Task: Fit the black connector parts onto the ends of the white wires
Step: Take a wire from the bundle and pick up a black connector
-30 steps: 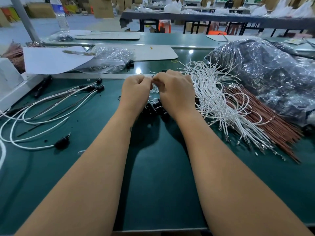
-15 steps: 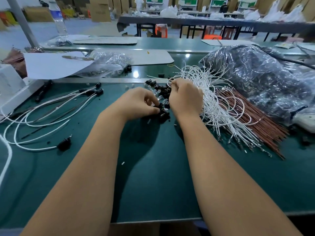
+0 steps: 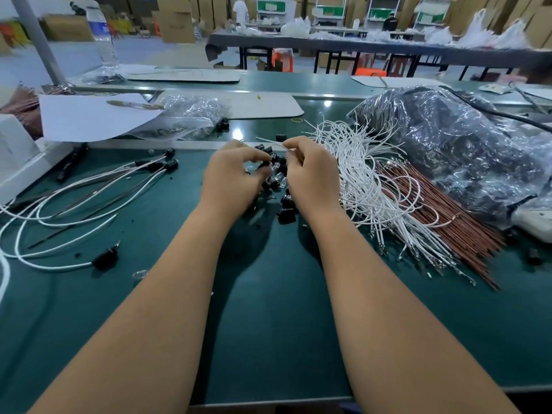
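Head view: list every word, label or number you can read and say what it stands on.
None can be read.
Water bottle: blue label, print blurred.
Green signs on the far shelves: white panels, too small.
Cardboard boxes: no print legible.
White sheet on the bench: blank.

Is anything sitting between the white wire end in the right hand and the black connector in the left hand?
Nothing visible. The right hand pinches a white wire whose free end points left, above the loose black connectors. The left hand pinches a black connector just below it. Only open air lies between the two.
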